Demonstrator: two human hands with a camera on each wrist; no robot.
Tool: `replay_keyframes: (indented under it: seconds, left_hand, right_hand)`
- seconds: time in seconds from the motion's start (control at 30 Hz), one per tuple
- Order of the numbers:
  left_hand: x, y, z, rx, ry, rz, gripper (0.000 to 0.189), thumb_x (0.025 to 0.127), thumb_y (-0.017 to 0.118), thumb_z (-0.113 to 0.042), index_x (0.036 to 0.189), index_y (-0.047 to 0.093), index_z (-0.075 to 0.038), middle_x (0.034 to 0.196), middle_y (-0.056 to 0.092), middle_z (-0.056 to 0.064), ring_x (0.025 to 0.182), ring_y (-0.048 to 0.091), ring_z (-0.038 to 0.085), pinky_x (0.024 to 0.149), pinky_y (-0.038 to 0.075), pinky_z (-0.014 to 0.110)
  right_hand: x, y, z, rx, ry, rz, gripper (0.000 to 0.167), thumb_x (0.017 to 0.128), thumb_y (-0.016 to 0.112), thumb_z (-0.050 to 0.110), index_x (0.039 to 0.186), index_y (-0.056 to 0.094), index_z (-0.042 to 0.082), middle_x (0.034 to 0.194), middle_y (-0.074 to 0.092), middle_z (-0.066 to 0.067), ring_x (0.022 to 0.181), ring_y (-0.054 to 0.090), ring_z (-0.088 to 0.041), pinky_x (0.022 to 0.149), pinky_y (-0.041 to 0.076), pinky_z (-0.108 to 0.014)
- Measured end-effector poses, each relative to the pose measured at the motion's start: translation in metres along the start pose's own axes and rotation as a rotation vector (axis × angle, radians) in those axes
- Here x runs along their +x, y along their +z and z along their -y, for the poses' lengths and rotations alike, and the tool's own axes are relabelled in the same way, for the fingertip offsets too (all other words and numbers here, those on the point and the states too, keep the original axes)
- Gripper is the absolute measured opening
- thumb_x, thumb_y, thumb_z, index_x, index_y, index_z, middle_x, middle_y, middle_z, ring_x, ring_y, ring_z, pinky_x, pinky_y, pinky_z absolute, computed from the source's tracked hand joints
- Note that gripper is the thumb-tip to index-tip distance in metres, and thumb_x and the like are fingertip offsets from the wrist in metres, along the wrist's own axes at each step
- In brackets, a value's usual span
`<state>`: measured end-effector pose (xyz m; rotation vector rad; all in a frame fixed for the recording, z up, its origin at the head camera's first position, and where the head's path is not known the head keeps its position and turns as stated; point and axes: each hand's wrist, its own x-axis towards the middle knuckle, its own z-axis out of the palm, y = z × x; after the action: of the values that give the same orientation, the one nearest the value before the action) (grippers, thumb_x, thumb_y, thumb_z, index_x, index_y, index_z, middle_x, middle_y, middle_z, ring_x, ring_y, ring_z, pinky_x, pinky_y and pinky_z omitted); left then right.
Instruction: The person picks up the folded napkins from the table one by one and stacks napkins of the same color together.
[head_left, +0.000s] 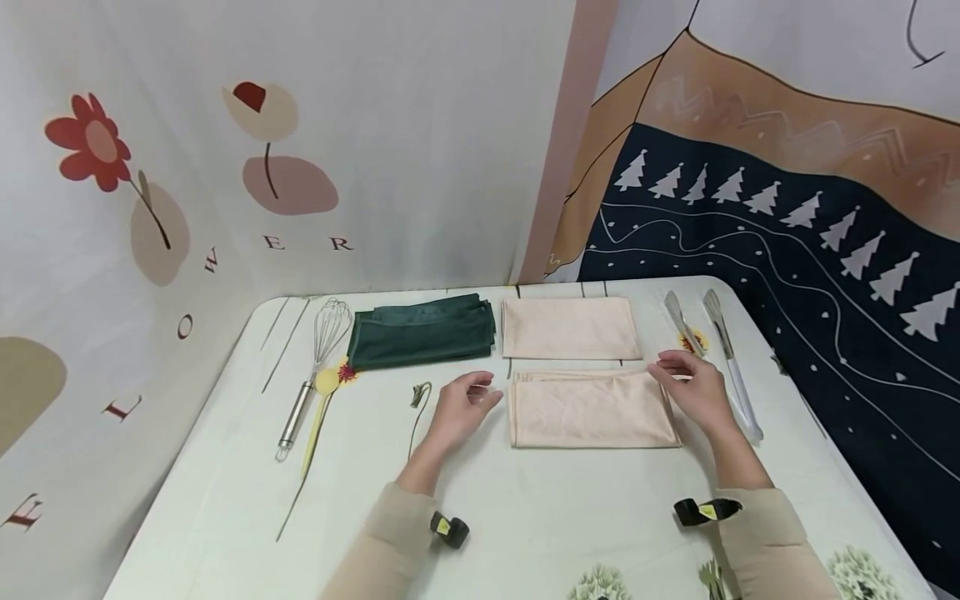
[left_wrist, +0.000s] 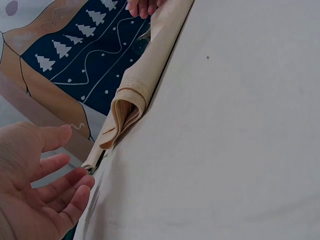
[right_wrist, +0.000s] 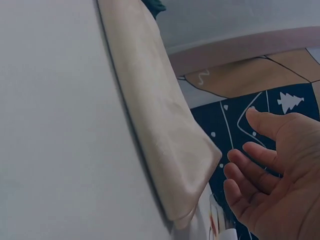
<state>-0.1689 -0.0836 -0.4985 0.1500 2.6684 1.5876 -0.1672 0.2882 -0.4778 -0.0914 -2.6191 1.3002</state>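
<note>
1. Seeing the near pink cloth (head_left: 592,412) lying folded on the bench (head_left: 570,508), between left hand (head_left: 459,412) and right hand (head_left: 699,392).
2. Spreading both sets of fingers loosely, pinching nothing — leaving right-hand contact unclear.
3. Risking skewed layers by catching only the top one.
4. Risking bumping the tongs (head_left: 738,375) by swinging too far right.

The head camera looked forward and down over most of the table (head_left: 555,517), while the left wrist camera (head_left: 450,529) and right wrist camera (head_left: 707,511) looked from much nearer, at about eight and four o'clock from the closer pink cloth (head_left: 592,412), both sharing that cloth and the tree-print curtain (head_left: 795,271).
</note>
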Motion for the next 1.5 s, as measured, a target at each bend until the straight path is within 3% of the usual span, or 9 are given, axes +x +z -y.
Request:
replay_keyframes:
  seconds: [0.23,0.57,0.8,0.9,1.07,1.23,1.3,1.37,1.5]
  left_hand:
    - [0.005,0.009,-0.003,0.035,0.021,0.017,0.035,0.093,0.075,-0.017,0.124,0.068,0.000,0.118,0.068,0.014,0.107,0.065,0.026,0.089,0.056,0.036]
    - [0.015,0.020,-0.004,0.055,0.019,0.062,0.038,0.093,0.075,-0.017,0.126,0.067,-0.001,0.116,0.067,0.013,0.107,0.063,0.025,0.088,0.056,0.034]
    - [0.018,0.026,-0.008,0.019,0.018,0.108,0.045,0.090,0.078,-0.013,0.130,0.064,0.001,0.116,0.067,0.012,0.100,0.063,0.023,0.085,0.055,0.035]
    - [0.020,0.028,-0.010,0.022,0.005,0.112,0.053,0.087,0.080,-0.011,0.134,0.060,0.002,0.117,0.066,0.011,0.098,0.061,0.021,0.086,0.053,0.036]
    - [0.022,0.032,-0.011,0.035,-0.016,0.133,0.064,0.083,0.084,-0.009,0.138,0.056,0.004,0.119,0.067,0.010,0.101,0.060,0.021,0.089,0.051,0.037]
    - [0.021,0.036,-0.014,0.106,-0.012,0.175,0.058,0.083,0.084,-0.013,0.134,0.062,0.002,0.122,0.069,0.015,0.108,0.064,0.028,0.094,0.053,0.042]
    - [0.021,0.038,-0.014,0.151,0.006,0.183,0.048,0.083,0.082,-0.015,0.126,0.067,0.001,0.112,0.072,0.013,0.103,0.066,0.026,0.090,0.054,0.040]
    - [0.020,0.040,-0.014,0.187,0.030,0.187,0.033,0.085,0.080,-0.016,0.114,0.073,0.000,0.091,0.072,0.009,0.085,0.065,0.021,0.078,0.054,0.035]
    - [0.016,0.043,-0.017,0.195,0.074,0.169,0.012,0.089,0.076,-0.013,0.096,0.072,-0.004,0.066,0.053,0.002,0.062,0.045,0.014,0.059,0.042,0.029]
  right_hand:
    - [-0.004,0.000,-0.009,0.008,0.050,0.042,0.047,0.098,0.069,0.028,0.129,0.060,-0.006,0.115,0.066,-0.024,0.101,0.062,-0.028,0.072,0.046,-0.009]
    - [-0.004,0.001,-0.020,-0.020,0.122,0.155,0.059,0.099,0.067,0.030,0.138,0.049,-0.010,0.122,0.061,-0.026,0.095,0.058,-0.018,0.071,0.047,-0.015]
    - [-0.003,-0.001,-0.020,-0.002,0.192,0.251,0.071,0.097,0.070,0.033,0.143,0.043,-0.013,0.129,0.058,-0.030,0.110,0.060,-0.034,0.074,0.051,-0.017]
    - [-0.003,-0.002,-0.020,0.011,0.191,0.296,0.069,0.095,0.074,0.031,0.140,0.047,-0.014,0.122,0.061,-0.028,0.103,0.063,-0.031,0.072,0.053,-0.021]
    - [-0.002,-0.001,-0.024,0.074,0.152,0.360,0.055,0.091,0.077,0.020,0.129,0.058,-0.015,0.095,0.070,-0.014,0.078,0.064,-0.016,0.062,0.054,-0.025]
    - [-0.002,0.002,-0.026,0.099,0.121,0.384,0.040,0.091,0.077,0.015,0.117,0.066,-0.014,0.082,0.070,-0.008,0.068,0.061,-0.015,0.058,0.053,-0.027]
    - [-0.002,0.004,-0.026,0.081,0.117,0.378,0.034,0.091,0.077,0.016,0.109,0.069,-0.011,0.078,0.068,-0.007,0.065,0.060,-0.015,0.056,0.051,-0.027]
    - [-0.003,0.004,-0.026,0.068,0.106,0.381,0.030,0.092,0.076,0.017,0.104,0.070,-0.010,0.076,0.067,-0.006,0.064,0.059,-0.016,0.055,0.051,-0.027]
    - [-0.004,0.005,-0.025,0.055,0.097,0.389,0.029,0.094,0.074,0.019,0.100,0.071,-0.009,0.075,0.067,-0.006,0.063,0.059,-0.017,0.054,0.051,-0.028]
